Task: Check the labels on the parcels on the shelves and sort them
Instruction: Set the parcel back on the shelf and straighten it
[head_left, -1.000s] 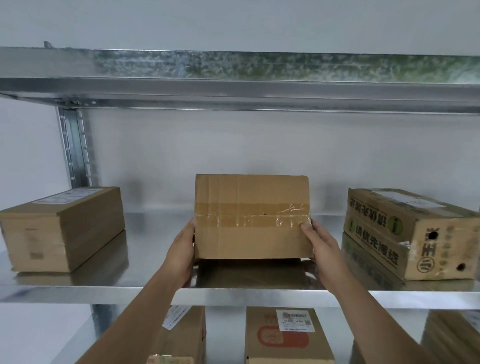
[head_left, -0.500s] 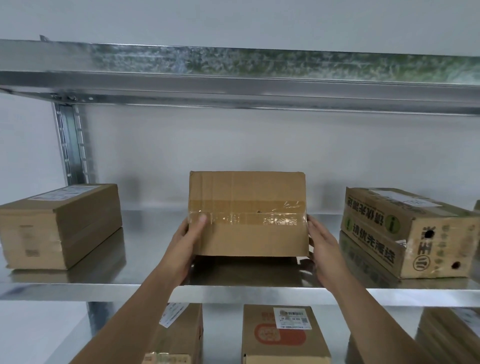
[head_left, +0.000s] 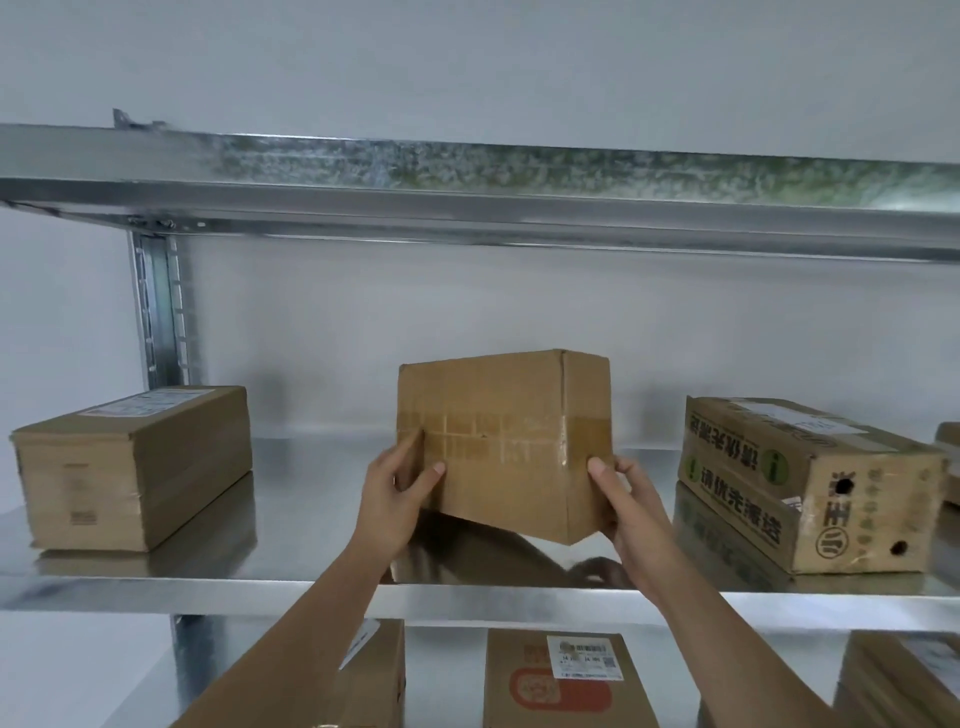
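Head view: parcel (head_left: 501, 447) between 2 hands.

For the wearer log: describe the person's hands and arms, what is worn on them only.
Both hands are bare: no gloves on the left hand or the right hand. No rings, watch or wristbands show. Both forearms are uncovered as far as the bottom edge of the view, so no sleeve is visible. Fingernails look short and unpainted.

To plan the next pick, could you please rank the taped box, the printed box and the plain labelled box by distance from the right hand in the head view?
1. Taped box: centre, held by the right hand.
2. Printed box: right side of the shelf.
3. Plain labelled box: far left of the shelf.
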